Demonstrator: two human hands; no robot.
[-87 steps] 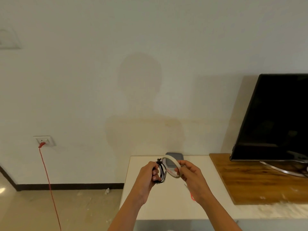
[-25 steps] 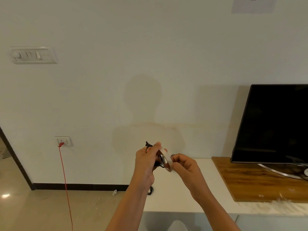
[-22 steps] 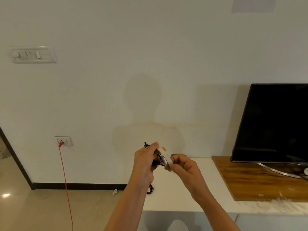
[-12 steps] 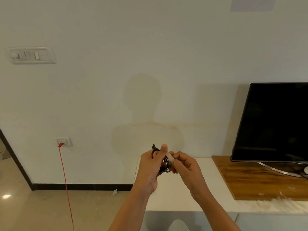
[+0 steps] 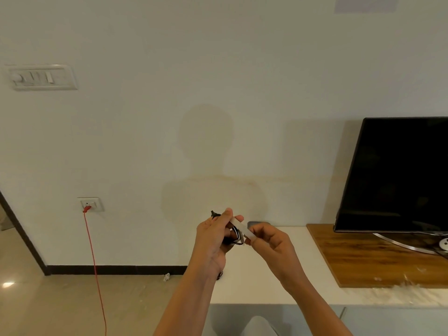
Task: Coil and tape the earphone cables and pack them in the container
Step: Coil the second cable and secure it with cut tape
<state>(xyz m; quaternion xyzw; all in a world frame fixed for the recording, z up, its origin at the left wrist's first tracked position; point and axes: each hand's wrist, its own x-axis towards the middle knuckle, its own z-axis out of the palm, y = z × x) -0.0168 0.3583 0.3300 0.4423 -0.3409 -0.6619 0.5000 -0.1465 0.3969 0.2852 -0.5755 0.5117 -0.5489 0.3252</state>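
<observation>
My left hand (image 5: 212,241) grips a coiled black earphone cable (image 5: 233,240) in the air above the white table's left end; the cable's plug (image 5: 213,213) sticks up behind the fingers. A whitish strip of tape (image 5: 242,227) runs from my left fingertips to my right hand (image 5: 269,243), which pinches its lower end. The tape roll is mostly hidden between the hands. A grey container (image 5: 258,223) stands by the wall behind my right hand, mostly hidden. A bit of another black cable (image 5: 219,275) shows under my left wrist.
The white table (image 5: 247,287) meets the wall ahead. On its right part lies a wooden board (image 5: 363,260) with a black TV (image 5: 400,175) on it. To the left, a red cord (image 5: 95,263) hangs from a wall socket (image 5: 89,204) to the floor.
Since 3.5 s ago the hands have risen and closed together. In the last half second my right hand drew slightly right, and the tape strip shows between the hands.
</observation>
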